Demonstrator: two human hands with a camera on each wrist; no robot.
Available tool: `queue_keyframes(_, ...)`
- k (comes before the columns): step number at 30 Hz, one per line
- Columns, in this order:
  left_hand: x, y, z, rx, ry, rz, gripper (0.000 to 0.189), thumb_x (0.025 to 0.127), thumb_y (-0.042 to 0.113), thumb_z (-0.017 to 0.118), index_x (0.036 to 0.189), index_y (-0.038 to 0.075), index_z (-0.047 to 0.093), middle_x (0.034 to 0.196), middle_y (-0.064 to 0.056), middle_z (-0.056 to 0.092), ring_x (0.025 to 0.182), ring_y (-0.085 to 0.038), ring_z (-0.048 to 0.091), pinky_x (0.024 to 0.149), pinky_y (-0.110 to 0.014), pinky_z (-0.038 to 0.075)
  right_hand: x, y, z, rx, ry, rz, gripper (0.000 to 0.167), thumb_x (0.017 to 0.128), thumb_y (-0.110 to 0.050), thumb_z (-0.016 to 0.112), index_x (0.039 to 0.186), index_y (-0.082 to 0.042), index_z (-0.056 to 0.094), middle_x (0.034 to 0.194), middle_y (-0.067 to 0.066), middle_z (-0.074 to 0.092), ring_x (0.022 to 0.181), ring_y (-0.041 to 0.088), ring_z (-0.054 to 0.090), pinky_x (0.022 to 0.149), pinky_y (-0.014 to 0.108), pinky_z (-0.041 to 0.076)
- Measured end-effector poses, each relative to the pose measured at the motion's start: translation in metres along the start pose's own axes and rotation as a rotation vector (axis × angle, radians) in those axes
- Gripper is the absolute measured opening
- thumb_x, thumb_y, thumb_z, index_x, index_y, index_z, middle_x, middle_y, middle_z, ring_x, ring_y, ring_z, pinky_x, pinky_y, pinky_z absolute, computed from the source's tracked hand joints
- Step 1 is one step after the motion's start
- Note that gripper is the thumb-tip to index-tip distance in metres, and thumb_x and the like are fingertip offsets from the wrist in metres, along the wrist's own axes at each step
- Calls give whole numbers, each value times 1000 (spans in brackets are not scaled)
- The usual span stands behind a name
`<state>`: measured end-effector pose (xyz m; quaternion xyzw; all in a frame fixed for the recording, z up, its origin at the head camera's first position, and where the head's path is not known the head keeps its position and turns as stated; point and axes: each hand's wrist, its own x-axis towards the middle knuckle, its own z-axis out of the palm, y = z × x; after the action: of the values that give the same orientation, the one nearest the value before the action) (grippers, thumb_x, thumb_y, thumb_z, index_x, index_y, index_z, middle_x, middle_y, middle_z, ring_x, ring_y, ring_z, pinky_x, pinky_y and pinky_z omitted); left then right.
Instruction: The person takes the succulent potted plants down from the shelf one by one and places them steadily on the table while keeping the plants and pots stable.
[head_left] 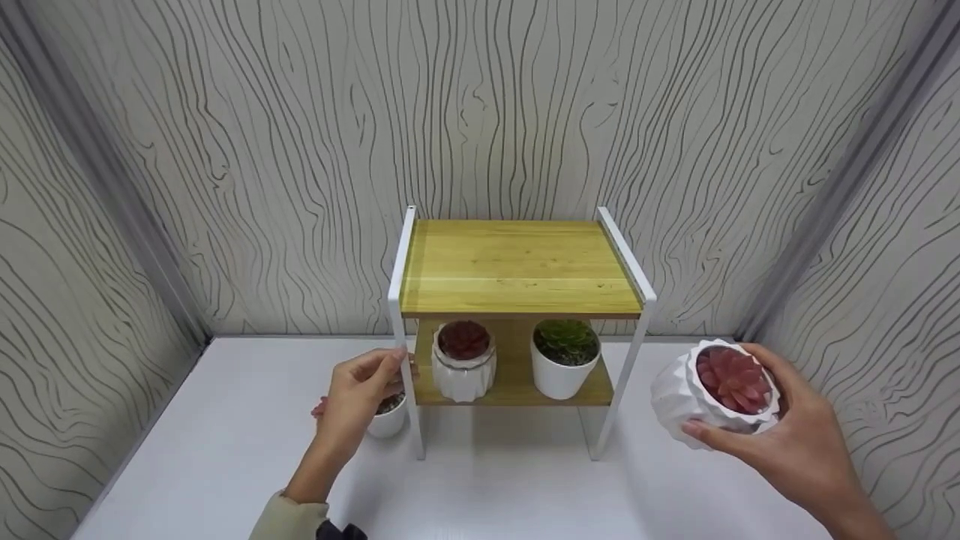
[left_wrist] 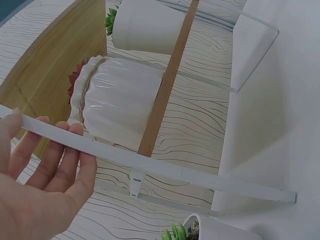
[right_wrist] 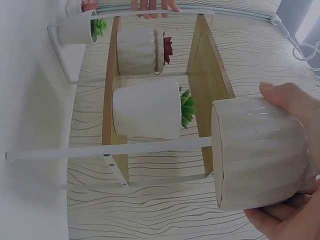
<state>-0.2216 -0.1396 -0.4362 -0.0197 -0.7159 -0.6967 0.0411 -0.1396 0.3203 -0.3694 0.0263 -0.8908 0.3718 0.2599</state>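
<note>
My right hand (head_left: 802, 435) grips a white faceted pot (head_left: 679, 390) with a red succulent (head_left: 733, 379), raised to the right of a small two-tier shelf (head_left: 517, 266). The pot's smooth underside faces left in the right wrist view. With thumb and fingers, my left hand (head_left: 360, 390) holds the shelf's white front-left leg (left_wrist: 165, 167). On the lower tier stand a ribbed white pot (head_left: 465, 375) with a dark red succulent and a string round its neck, and a plain white pot (head_left: 562, 371) with a green succulent (right_wrist: 187, 108).
Behind the left hand, a small white pot (head_left: 386, 424) stands on the white table (head_left: 225, 450), partly hidden. Something red (head_left: 320, 406) shows beside that forearm; the right wrist view has a red plant (right_wrist: 89, 5) there. Wood-grain panels (head_left: 480, 112) enclose the back and sides.
</note>
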Motion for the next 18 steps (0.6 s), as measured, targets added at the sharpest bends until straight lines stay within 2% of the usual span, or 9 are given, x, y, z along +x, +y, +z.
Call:
queue_keyframes(4, 0, 0, 0, -10, 1, 5, 34, 105, 34, 65, 119, 5, 77, 124, -19, 75, 119, -29, 74, 105, -46, 58, 2, 5, 2, -6, 8, 16, 98, 57, -19, 106, 142, -13, 59, 108, -30, 60, 93, -11, 57, 74, 3, 48)
queue_keyframes(8, 0, 0, 1, -7, 0, 7, 36, 105, 35, 65, 121, 4, 76, 126, -19, 74, 120, -30, 74, 106, -47, 58, 7, 9, 3, -34, 0, 48, 99, 60, -25, 105, 145, -11, 56, 118, -4, 69, 92, -15, 54, 72, 3, 46)
queue_keyframes(11, 0, 0, 1, 2, -4, 6, 39, 105, 37, 65, 123, 4, 75, 127, -18, 74, 121, -31, 73, 107, -48, 57, 12, 12, 4, -49, -8, 70, 102, 62, -28, 104, 147, -7, 53, 126, 17, 68, 93, -18, 49, 72, 1, 44)
queue_keyframes(18, 0, -1, 1, -4, 1, 3, 39, 105, 37, 65, 123, 4, 75, 127, -19, 74, 122, -32, 73, 107, -50, 57, 21, 18, 14, -26, -1, 75, 103, 63, -29, 104, 148, -3, 52, 131, 20, 66, 95, -18, 48, 75, -1, 42)
